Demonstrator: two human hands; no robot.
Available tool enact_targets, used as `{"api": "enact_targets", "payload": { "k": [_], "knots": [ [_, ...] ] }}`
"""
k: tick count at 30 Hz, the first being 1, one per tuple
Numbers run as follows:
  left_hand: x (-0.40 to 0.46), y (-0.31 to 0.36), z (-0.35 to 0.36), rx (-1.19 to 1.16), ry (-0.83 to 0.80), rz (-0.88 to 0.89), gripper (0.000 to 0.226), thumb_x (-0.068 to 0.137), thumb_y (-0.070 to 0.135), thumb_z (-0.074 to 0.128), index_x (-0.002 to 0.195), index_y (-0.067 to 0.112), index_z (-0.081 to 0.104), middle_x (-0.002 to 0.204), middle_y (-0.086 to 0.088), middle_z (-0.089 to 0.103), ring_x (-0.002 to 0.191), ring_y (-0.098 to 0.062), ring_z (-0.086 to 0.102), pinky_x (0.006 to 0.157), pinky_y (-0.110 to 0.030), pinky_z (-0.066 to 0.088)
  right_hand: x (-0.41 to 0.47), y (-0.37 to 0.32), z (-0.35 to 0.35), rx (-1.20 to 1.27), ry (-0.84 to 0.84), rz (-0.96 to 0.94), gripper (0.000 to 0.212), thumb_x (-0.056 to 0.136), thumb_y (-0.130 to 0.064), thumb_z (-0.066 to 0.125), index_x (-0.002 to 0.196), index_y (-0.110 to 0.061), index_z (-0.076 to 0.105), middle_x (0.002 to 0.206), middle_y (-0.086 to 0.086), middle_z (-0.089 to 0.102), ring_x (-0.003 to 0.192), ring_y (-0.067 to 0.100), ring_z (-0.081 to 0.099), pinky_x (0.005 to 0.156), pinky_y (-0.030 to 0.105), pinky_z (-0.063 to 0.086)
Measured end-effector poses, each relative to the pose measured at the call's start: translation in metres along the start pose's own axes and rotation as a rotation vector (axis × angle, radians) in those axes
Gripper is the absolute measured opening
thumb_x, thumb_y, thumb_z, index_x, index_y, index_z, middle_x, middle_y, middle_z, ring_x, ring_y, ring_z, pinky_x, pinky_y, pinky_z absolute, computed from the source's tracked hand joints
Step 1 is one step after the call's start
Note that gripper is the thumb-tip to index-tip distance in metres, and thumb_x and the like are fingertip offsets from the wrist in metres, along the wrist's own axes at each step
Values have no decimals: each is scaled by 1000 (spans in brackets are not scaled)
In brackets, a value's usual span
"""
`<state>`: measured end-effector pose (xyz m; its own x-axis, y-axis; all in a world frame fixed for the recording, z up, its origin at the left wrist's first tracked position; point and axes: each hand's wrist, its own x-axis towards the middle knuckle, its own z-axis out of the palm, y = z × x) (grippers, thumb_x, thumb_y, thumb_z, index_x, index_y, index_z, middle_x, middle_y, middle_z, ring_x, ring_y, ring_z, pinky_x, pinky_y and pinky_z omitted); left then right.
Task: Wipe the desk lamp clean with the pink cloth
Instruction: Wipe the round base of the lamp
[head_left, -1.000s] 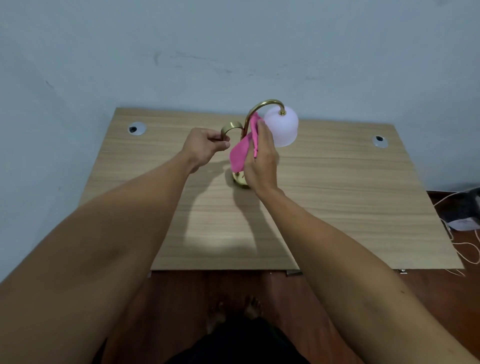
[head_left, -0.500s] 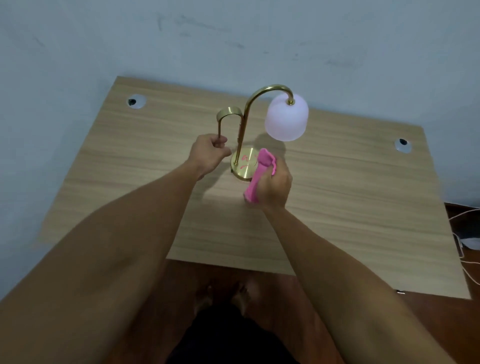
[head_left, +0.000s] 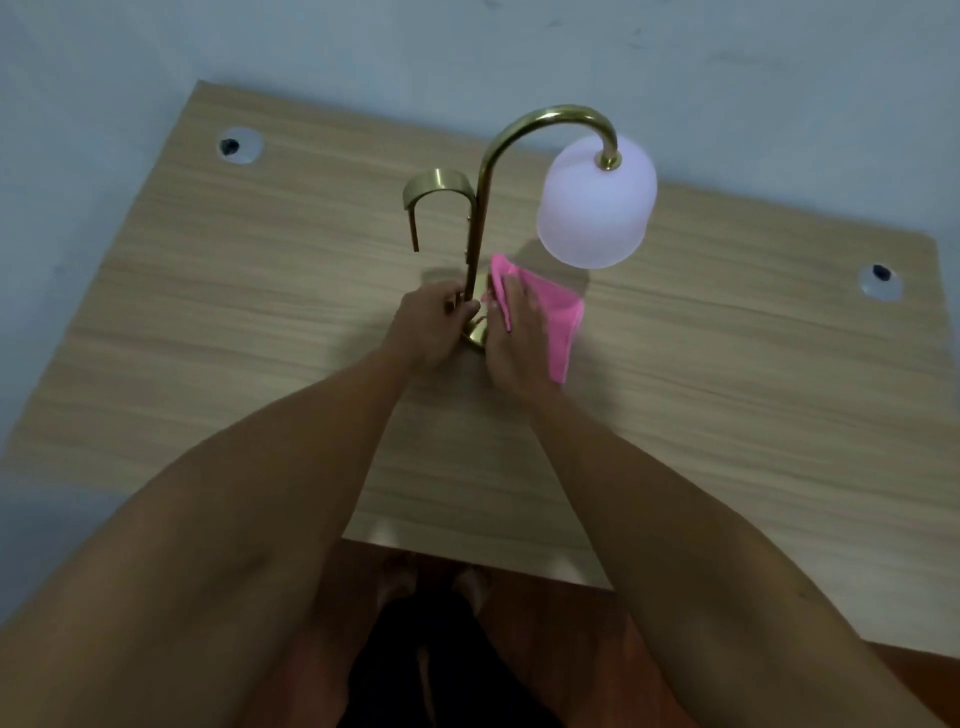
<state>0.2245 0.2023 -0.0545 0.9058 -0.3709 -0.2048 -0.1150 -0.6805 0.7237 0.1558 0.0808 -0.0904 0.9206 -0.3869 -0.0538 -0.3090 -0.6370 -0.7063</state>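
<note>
The desk lamp (head_left: 519, 135) has a curved brass stem, a small brass hook arm and a frosted white shade (head_left: 595, 205); it stands upright near the middle of the wooden desk (head_left: 208, 322). My left hand (head_left: 428, 327) is closed around the bottom of the stem, just above the round brass base. My right hand (head_left: 511, 338) lies flat on the pink cloth (head_left: 558, 317) and presses it onto the base, to the right of the stem. Most of the base is hidden under hand and cloth.
Two round cable grommets sit in the desk, one at the back left (head_left: 239, 146) and one at the right (head_left: 879, 280). A pale wall runs right behind the desk. My bare feet (head_left: 436, 582) stand on the dark floor at the desk's front edge.
My right hand brought the cloth down from the stem to the base and spread it flat. My left hand slid from the hook arm down to the bottom of the stem.
</note>
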Motion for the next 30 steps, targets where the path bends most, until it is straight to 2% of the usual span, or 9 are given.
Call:
{"api": "enact_targets", "payload": {
  "k": [2,3,5,8,14,18,22,26,30],
  "knots": [
    [-1,-4,2,-13,22,25,21,99,27,62,112,13,70,109,-7,75,103,-23,70,87,-29,48,-4,9,9,-223,-115,-74,69,103,-34,11,168,-10,8,176,13,4,163,28,0,132,48,-3],
    [-2,-4,1,-13,16,51,20,100,26,61,114,13,67,109,-7,75,103,-24,70,88,-32,50,-5,9,9,-276,-148,-99,73,99,-35,10,167,-9,2,176,13,-4,163,28,-8,132,46,-9],
    [-3,-5,0,10,-11,108,23,102,24,56,122,15,61,111,-9,74,103,-26,70,91,-40,55,-6,11,9,-350,-183,-140,75,100,-36,16,167,-10,-4,175,13,-11,162,29,-13,131,46,-11],
    [-3,-4,-3,59,-48,147,25,105,24,49,127,15,56,106,-12,74,94,-29,72,87,-48,58,-9,12,8,-446,-211,-174,76,101,-39,18,167,-12,-8,175,14,-14,162,31,-15,131,51,-8],
    [-2,-5,-7,147,-91,213,29,106,24,46,132,13,54,100,-17,74,86,-35,71,79,-49,57,-10,13,9,-551,-250,-215,78,100,-44,15,166,-8,-6,174,19,-11,161,35,-12,131,54,-2],
    [0,-8,-8,150,-103,244,35,106,23,46,140,14,52,105,-19,74,89,-37,71,81,-41,56,-9,24,0,-577,-319,-268,81,98,-45,15,166,-6,-4,174,19,-8,162,34,-9,131,55,4],
    [2,-10,-7,92,-99,256,35,106,21,45,140,15,53,110,-17,74,93,-32,71,88,-41,56,-9,9,13,-538,-264,-178,77,105,-43,24,166,-5,-5,174,20,-8,162,34,-10,132,53,-2],
    [4,-13,-4,90,-100,251,35,105,20,47,139,15,53,107,-16,73,90,-28,69,83,-34,52,-8,31,-5,-599,-336,-345,81,98,-44,18,166,-1,5,174,23,1,162,36,0,130,57,8],
    [6,-15,-2,98,-92,238,29,105,19,48,132,14,55,103,-14,71,88,-28,67,80,-33,49,-6,24,-3,-567,-281,-194,81,101,-42,24,165,0,-1,173,24,-5,162,35,-5,132,52,-1]
  ]
}}
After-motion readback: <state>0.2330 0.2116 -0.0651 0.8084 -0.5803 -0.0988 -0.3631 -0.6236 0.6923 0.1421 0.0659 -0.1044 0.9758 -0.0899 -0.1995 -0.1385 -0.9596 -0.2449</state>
